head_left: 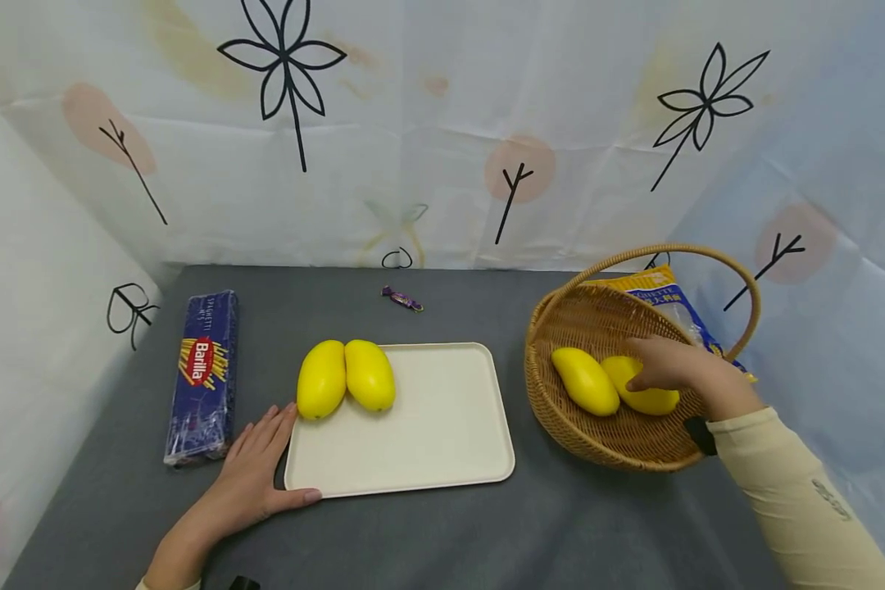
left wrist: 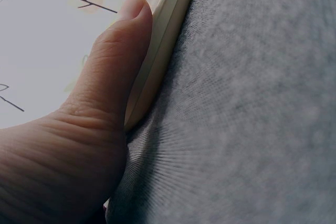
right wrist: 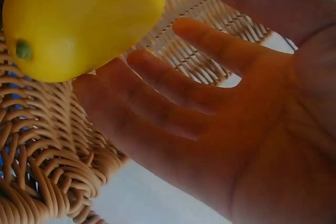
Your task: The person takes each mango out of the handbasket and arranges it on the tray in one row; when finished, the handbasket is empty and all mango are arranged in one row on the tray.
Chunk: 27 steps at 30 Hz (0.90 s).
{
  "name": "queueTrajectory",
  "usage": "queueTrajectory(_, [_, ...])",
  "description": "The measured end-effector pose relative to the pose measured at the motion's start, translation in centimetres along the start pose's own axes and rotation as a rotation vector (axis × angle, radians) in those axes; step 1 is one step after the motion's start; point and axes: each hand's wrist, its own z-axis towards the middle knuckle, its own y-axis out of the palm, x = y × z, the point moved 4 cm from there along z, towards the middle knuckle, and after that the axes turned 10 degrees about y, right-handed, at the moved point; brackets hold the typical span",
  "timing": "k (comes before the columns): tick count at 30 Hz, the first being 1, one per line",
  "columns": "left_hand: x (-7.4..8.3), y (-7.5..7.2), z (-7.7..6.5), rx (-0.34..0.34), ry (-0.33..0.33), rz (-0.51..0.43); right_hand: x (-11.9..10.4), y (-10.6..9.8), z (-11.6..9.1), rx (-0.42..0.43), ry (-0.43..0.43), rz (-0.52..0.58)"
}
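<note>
My left hand (head_left: pixel 254 471) rests at the left end of a cream rectangular tray (head_left: pixel 435 426), fingers extended and thumb along its front edge. In the left wrist view the thumb (left wrist: pixel 118 59) lies against the tray's rim. Side by side at the tray's back left corner lie two yellow mangoes (head_left: pixel 321 379). On the right, my right hand (head_left: pixel 667 365) reaches into a wicker basket (head_left: pixel 549 410), over one yellow mango (head_left: pixel 656 400); another mango (head_left: pixel 585 381) lies beside that one. The right wrist view shows loosely spread fingers (right wrist: pixel 157 77) close to a mango (right wrist: pixel 86 19), not wrapped round it.
A blue spaghetti pack (head_left: pixel 202 377) lies at the left of the grey-covered table (head_left: pixel 450 541). Behind the tray is a small purple wrapped candy (head_left: pixel 401 299). A yellow and blue bag (head_left: pixel 652 283) sits behind the basket, whose handle (head_left: pixel 671 248) arches above it.
</note>
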Motion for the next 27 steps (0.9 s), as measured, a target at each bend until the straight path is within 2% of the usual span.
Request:
queueTrajectory(4, [0.0,0.04,-0.05,0.002,0.001,-0.003,0.31,0.25,0.44,-0.036,0.005,0.012])
queueTrajectory(14, [-0.04,0.08,-0.03,0.001,-0.002,0.007,1.02,0.74,0.81,-0.157,0.11,0.128])
queueTrajectory(18, [-0.04,0.06,-0.02,-0.001,-0.003,0.009,0.94,0.92,0.93,-0.153,0.11,0.135])
queueTrajectory(27, [-0.07,0.09,0.02,-0.001,-0.001,0.011,0.51,0.97,1.06,-0.108,0.099,0.047])
